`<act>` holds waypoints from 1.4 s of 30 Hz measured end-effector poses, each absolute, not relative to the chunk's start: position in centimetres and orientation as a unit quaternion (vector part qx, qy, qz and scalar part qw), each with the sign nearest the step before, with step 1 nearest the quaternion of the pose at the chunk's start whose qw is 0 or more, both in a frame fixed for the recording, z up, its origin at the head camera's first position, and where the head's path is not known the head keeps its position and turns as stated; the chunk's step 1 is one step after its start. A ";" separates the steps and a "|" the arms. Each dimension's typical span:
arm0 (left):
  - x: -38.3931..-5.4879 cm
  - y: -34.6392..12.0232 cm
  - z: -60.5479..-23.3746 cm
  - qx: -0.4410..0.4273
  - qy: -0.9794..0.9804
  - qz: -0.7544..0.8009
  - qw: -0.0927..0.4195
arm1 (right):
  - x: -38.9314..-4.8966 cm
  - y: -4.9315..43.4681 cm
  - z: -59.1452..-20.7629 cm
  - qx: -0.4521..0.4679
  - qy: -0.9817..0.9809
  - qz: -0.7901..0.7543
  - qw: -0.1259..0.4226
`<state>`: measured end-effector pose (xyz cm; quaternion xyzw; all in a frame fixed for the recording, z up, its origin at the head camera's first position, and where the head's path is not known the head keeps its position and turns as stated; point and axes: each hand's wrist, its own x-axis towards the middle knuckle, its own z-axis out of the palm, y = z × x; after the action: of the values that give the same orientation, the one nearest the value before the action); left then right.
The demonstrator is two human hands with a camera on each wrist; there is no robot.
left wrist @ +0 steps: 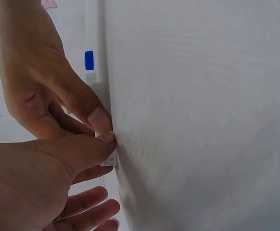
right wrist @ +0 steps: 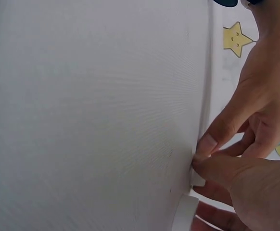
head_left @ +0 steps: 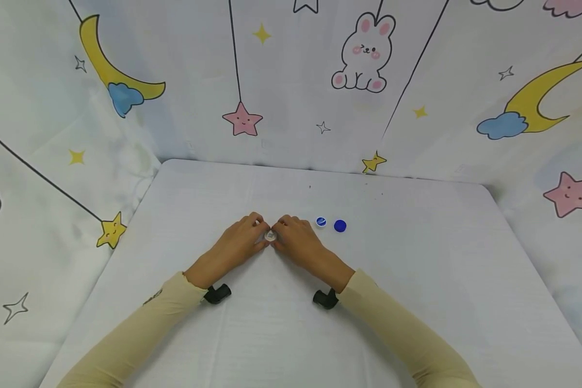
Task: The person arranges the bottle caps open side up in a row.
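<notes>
Pinched between the curled fingertips of the left hand (head_left: 238, 241) and right hand (head_left: 298, 241) at the white tabletop (head_left: 271, 339), the small white round piece (head_left: 270, 236) looks light, stiff and perhaps slippery, so its rim is likely the best hold.

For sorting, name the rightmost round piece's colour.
The piece is blue, clearest in the head view.

The small held piece (head_left: 270, 236) is white. One disc (head_left: 340, 226) is solid blue, its neighbour (head_left: 321, 221) blue with white markings. The table (head_left: 417, 258) is white, the sleeves (head_left: 393, 323) pale tan, the white backdrop (head_left: 291, 75) patterned with yellow moons (head_left: 524, 98) and pink stars (head_left: 243, 120).
</notes>
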<state>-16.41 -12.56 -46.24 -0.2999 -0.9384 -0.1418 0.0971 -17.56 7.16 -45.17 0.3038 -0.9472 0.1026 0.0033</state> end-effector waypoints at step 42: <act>-17.1 -13.7 -45.1 -0.278 -0.929 -0.237 0.062 | -18.2 7.8 -44.3 0.287 -0.937 0.196 -0.026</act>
<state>-17.10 -13.69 -45.14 -0.2780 -0.9289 -0.2369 0.0617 -18.21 7.83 -44.27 0.2869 -0.9374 0.1956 -0.0262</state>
